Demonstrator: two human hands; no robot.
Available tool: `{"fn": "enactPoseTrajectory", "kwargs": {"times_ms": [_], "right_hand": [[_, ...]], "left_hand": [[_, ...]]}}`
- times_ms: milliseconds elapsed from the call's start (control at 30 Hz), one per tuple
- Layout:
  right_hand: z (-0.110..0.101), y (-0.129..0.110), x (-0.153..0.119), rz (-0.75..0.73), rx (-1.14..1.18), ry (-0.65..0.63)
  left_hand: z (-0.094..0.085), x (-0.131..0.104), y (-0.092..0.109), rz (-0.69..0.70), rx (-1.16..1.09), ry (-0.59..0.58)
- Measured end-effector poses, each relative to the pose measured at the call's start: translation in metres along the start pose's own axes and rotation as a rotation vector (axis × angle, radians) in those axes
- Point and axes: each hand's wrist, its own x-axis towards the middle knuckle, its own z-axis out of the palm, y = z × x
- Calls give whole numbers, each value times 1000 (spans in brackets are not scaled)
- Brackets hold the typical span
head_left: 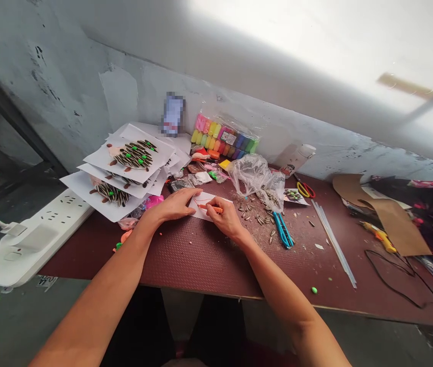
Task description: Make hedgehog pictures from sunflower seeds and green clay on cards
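A small sheet of white paper [201,214] lies on the dark red table, with a thin curved line drawn on it. My right hand [228,220] is closed around an orange pen [217,209], its tip at the paper. My left hand [173,206] rests flat over the paper's left edge, thumb and fingers apart, holding nothing. Sunflower seeds [264,219] are scattered right of the paper. Beside them lie a teal utility knife [283,230] and a clear plastic bag [252,176].
At left stand stacked paper sheets with seed-covered hedgehogs [134,155] and a white power strip [29,244]. Colored clay packs [226,137] lean at the wall. Rightward are scissors [304,189], glue sticks [333,242], a yellow glue gun [380,235] with its cord, and brown cardboard [402,227].
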Motion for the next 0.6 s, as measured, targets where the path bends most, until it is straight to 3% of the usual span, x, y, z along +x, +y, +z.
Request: {"fn": "enactPoseTrajectory", "kwargs": {"times_ms": [600], "right_hand": [[-10, -1, -13, 18, -16, 0]], "left_hand": [[-2, -1, 2, -10, 14, -12]]}}
